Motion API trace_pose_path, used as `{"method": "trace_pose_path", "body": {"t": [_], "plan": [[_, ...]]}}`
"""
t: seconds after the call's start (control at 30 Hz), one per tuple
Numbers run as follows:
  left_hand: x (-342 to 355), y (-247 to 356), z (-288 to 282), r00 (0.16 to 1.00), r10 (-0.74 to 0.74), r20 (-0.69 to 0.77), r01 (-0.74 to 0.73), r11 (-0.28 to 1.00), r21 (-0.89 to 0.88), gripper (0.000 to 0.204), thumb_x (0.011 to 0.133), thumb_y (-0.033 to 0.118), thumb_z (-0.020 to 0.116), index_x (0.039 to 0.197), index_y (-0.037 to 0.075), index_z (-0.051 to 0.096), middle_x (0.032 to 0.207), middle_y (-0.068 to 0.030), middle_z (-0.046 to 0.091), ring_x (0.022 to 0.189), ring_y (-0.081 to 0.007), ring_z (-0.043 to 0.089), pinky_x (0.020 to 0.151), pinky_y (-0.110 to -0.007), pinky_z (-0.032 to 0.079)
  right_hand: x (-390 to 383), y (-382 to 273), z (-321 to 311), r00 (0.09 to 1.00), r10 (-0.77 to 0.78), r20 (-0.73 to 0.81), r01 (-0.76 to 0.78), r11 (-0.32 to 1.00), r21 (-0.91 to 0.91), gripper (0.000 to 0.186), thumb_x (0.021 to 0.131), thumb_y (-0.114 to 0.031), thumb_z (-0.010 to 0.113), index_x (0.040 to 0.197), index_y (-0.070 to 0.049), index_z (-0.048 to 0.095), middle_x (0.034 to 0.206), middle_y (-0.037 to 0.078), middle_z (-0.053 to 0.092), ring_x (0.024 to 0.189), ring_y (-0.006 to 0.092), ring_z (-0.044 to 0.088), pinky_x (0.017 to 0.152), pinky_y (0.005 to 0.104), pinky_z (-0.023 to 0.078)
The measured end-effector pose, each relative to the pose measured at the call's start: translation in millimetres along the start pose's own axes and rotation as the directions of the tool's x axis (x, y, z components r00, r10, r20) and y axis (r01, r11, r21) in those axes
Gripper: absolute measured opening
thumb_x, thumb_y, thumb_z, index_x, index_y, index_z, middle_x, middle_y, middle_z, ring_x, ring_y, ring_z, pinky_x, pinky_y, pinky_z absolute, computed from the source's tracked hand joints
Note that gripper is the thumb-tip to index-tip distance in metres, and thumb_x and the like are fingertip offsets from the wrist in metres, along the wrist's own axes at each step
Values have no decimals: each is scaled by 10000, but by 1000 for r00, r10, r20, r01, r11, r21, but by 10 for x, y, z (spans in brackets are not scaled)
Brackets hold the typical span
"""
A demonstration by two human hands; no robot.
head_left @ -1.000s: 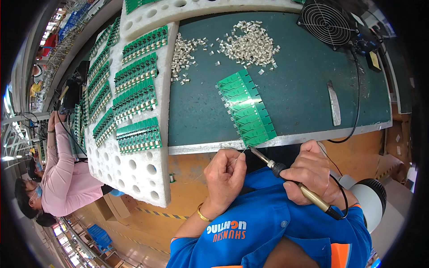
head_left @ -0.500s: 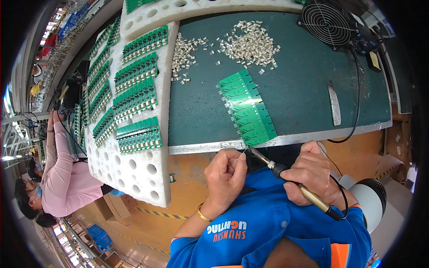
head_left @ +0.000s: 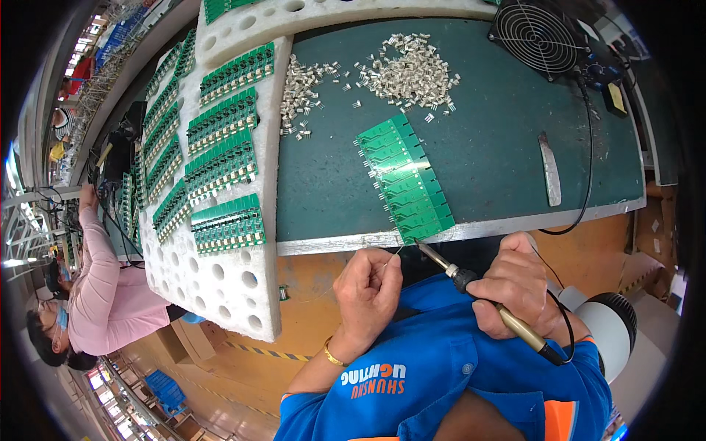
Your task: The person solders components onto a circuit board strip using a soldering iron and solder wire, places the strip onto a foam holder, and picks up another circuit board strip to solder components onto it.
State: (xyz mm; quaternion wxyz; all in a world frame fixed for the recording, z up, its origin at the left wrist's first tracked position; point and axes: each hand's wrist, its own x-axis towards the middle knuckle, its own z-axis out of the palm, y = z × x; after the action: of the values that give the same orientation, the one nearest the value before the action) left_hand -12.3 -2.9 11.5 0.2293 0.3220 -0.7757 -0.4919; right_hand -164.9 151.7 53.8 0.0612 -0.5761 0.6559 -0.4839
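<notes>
A green circuit board panel (head_left: 409,180) lies on the dark green bench top, its lower end at the metal front edge. Small connectors with pins line its left side. My right hand (head_left: 515,287) is closed round the handle of a soldering iron (head_left: 471,282), whose tip reaches the panel's lower end. Between the thumb and fingers of my left hand (head_left: 369,294) I pinch a thin solder wire (head_left: 398,251); its end is close to the panel's lower left corner, a little left of the iron's tip.
White connectors lie in two heaps, the larger (head_left: 412,73) behind the panel. Populated boards (head_left: 229,222) stand in a white foam tray (head_left: 257,287) at left. A fan (head_left: 540,38), a flat metal strip (head_left: 549,170) and a black cable are at right. Another person (head_left: 103,294) works at far left.
The iron's tip and my right hand have shifted slightly right. My left hand has drawn a little left and down with the solder wire. The other person's arm has moved.
</notes>
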Motion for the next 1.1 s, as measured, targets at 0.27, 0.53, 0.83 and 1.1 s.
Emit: {"method": "trace_pose_path", "body": {"t": [0.27,0.53,0.83,1.1], "plan": [[-57,-66,-12,1000,-27,-12,27,999,-44,118,880,15,684,843,25,573,629,68,472,554,-8,361,490,-189,284,-4,7,-15,1000,-10,4,10,1000,10,208,747,-106,735,921,-70,627,605,-4,587,482,161,518,585,341,345],[-41,-71,36,999,-11,-33,9,997,-72,121,855,2,702,812,28,591,582,22,469,488,-44,357,448,-224,302,-20,43,35,1000,-11,-3,11,999,30,211,718,-109,748,892,-67,637,592,1,583,480,161,516,576,339,328],[17,-22,48,1000,17,-13,-18,998,-56,119,852,0,702,807,25,594,601,15,479,492,-45,371,446,-224,312,0,38,50,1000,-10,-4,10,999,40,201,726,-119,744,889,-67,638,595,9,583,480,167,514,585,344,338],[33,-13,43,999,44,-15,-44,999,-21,122,848,5,707,804,25,595,591,10,470,487,-46,373,442,-229,311,5,40,59,1000,-19,-10,19,1000,24,202,701,-117,748,862,-61,640,580,11,577,466,167,506,579,344,334]]}}
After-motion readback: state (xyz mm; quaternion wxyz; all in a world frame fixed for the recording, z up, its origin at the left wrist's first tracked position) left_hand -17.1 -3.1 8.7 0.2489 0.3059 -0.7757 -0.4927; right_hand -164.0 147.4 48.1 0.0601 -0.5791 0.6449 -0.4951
